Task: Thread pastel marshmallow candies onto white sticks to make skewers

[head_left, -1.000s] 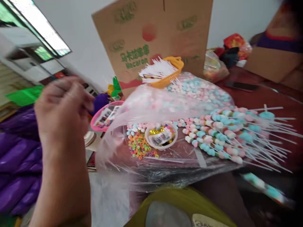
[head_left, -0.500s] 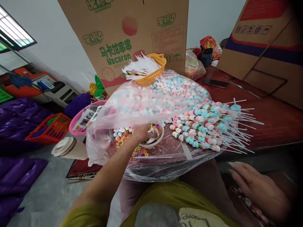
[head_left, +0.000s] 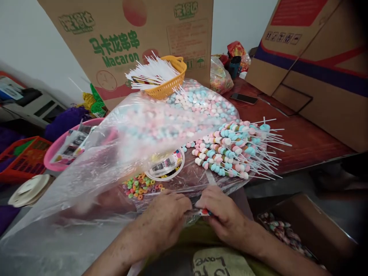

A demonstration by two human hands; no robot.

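My left hand (head_left: 169, 211) and my right hand (head_left: 217, 209) are close together at the table's front edge, fingers curled. Between them shows a small printed plastic packet (head_left: 204, 212) with red, blue and white on it, pinched at its ends and mostly hidden by my fingers. Just beyond lie loose colourful cereal rings (head_left: 139, 186) and a round white tub (head_left: 180, 168) with printed packets inside. To the right is a pile of marshmallow skewers (head_left: 230, 149), pink, blue and white, their white sticks pointing right.
A large clear bag of marshmallows (head_left: 198, 101) spreads across the table, a yellow basket (head_left: 165, 90) of white sticks upon it. Left stands a pink basket (head_left: 51, 155). A cardboard box (head_left: 313, 226) with wrapped skewers is at lower right. A phone (head_left: 244, 98) lies farther back.
My left hand has come back from the tub, and my right hand has moved in from the box at right. Both now meet around the packet. The clear bag's edge spreads farther left; the view has shifted.
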